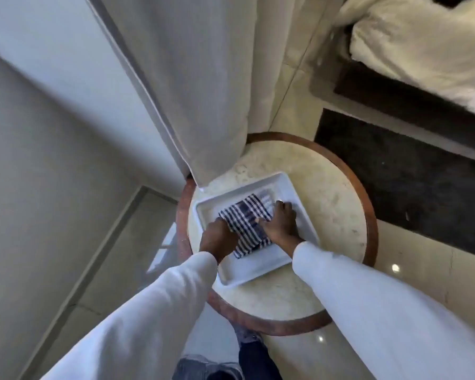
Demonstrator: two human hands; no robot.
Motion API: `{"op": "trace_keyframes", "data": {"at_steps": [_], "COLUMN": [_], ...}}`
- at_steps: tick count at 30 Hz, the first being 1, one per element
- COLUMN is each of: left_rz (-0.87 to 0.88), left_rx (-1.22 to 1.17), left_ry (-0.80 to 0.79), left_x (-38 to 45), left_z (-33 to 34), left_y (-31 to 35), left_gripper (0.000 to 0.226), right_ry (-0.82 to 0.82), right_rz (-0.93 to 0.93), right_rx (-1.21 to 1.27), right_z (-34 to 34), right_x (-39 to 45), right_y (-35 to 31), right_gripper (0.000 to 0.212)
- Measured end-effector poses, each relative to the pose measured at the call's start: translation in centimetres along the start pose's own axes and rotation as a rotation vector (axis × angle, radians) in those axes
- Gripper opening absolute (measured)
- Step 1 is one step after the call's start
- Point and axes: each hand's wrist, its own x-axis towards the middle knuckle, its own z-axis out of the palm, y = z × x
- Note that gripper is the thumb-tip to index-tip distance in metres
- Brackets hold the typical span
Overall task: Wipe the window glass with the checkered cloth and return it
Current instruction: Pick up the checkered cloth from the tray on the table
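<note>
Checkered cloth (247, 224), folded, blue and white — flat inside a white rectangular tray (261, 272). Left hand (218, 238) curled over the cloth's left edge, fingers bent down onto it; right hand (281, 222) spread flat, pressing its right side. Firm hold or plain pressing: cannot tell. Tray on a round marble-topped table (327, 193) with wooden rim — pale curtain (198, 91) hanging just beside.

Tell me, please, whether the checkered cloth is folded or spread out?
Folded: the checkered cloth lies as a compact rectangle inside the white tray.
</note>
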Motion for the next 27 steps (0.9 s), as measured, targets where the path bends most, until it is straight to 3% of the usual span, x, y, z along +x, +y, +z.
{"op": "trace_keyframes", "data": {"at_steps": [3,8,11,13,15,19,22,27], "left_rz": [-0.052,-0.097,-0.131,-0.145,-0.055,0.095,0.207,0.271], "left_rx": [-0.138,-0.463,-0.75,-0.91,-0.985,-1.135,-1.193,-1.215], "left_ry": [0.088,0.08,0.028,-0.101,-0.145,-0.006,0.187,0.554], "left_x": [1.4,0.1,-2.2,-5.4,-8.9,-16.9,-23.8,-35.9], "left_z": [1.6,-1.3,-7.8,-13.4,-19.0,-30.9,-40.2,-52.6], "left_y": [0.4,3.1,3.7,3.9,4.0,4.2,3.9,4.2], "left_gripper": [0.055,0.029,0.016,0.045,0.048,0.043,0.026,0.022], "right_ry": [0.032,-0.192,-0.395,-0.592,-0.756,-0.958,-1.023,-1.044], "right_rz": [0.008,0.051,0.057,0.007,-0.106,-0.331,-0.44,-0.692], "right_rx": [0.075,0.581,0.903,1.107,1.244,1.339,1.329,1.176], "right_z": [1.2,-0.8,-4.5,-7.6,-10.6,-15.9,-20.2,-28.2], "right_x": [1.4,0.4,-2.6,-5.1,-7.9,-15.3,-21.3,-31.4], "right_y": [0.7,-0.3,-3.5,-6.7,-10.8,-21.7,-30.5,-44.1], "right_gripper": [0.048,0.016,0.02,0.024,0.043,0.056,0.053,0.056]}}
